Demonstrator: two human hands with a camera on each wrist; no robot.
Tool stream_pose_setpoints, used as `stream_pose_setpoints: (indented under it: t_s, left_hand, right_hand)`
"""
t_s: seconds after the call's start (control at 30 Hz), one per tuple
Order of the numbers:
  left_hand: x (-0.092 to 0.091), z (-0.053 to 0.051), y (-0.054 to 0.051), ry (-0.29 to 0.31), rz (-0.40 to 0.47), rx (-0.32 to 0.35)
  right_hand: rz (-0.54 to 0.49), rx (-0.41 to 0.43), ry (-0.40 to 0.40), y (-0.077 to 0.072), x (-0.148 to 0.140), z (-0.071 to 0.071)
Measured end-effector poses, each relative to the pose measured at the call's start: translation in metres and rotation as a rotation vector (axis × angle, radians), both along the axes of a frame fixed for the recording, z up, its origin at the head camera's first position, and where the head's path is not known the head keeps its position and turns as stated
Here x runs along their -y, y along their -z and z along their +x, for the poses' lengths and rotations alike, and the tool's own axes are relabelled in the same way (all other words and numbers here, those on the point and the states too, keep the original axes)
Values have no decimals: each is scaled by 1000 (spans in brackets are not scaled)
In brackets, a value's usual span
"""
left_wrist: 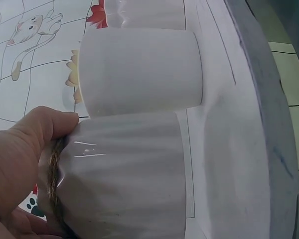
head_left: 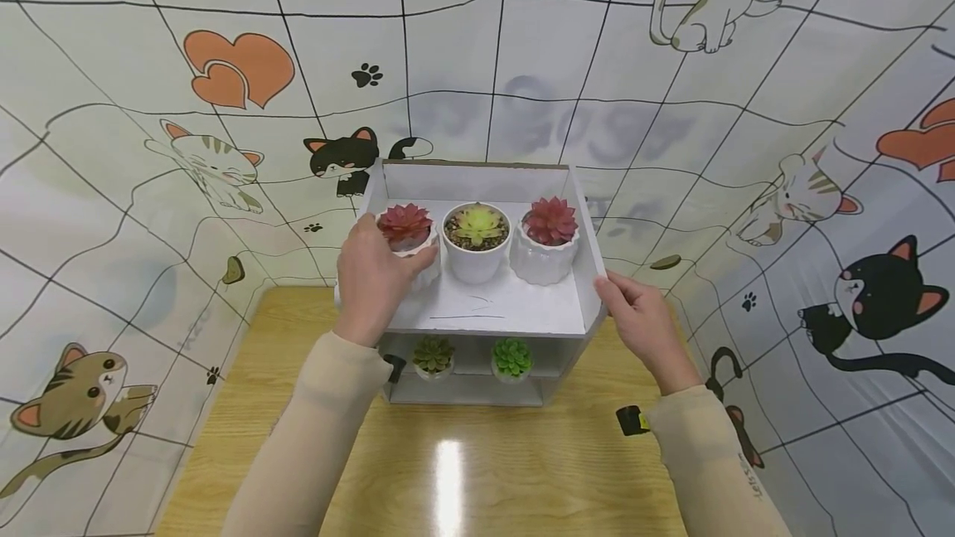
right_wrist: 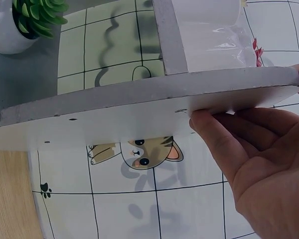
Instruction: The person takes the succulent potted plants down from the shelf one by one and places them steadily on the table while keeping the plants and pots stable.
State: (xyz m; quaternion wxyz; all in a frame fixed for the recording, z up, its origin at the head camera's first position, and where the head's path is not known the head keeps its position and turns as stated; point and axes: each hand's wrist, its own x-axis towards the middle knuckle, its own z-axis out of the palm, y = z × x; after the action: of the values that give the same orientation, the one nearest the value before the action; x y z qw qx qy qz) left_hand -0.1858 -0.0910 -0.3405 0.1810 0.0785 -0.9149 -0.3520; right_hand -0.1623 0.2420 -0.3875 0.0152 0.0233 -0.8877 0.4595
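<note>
vertically stands the leftmost pot [left_wrist: 124, 174], red succulent [head_left: 404, 224] up, gripped by the left hand [head_left: 378, 278]; right hand [head_left: 649, 326] holds the shelf [head_left: 522, 310].

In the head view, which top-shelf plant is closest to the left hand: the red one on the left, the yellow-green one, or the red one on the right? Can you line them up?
Nearest to the left hand first:
1. Left red succulent: the hand holds its pot.
2. Yellow-green succulent: in the middle.
3. Right red succulent: at the right side.
</note>
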Motion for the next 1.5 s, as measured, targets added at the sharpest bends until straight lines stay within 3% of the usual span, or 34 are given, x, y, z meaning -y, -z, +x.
stream_pose_setpoints:
  t_s: [0.6,1.07,1.5]
  left_hand:
    - [6,20,-7,108,28,-100]
    - [10,34,-9,169,32,-94]
    - [19,43,-4,228,55,-120]
  right_hand:
    - [-1,-30,-6,-1,-1,-3]
    - [-6,-2,-1,-2,0,-1]
    - [-17,0,1,1,-1,-1]
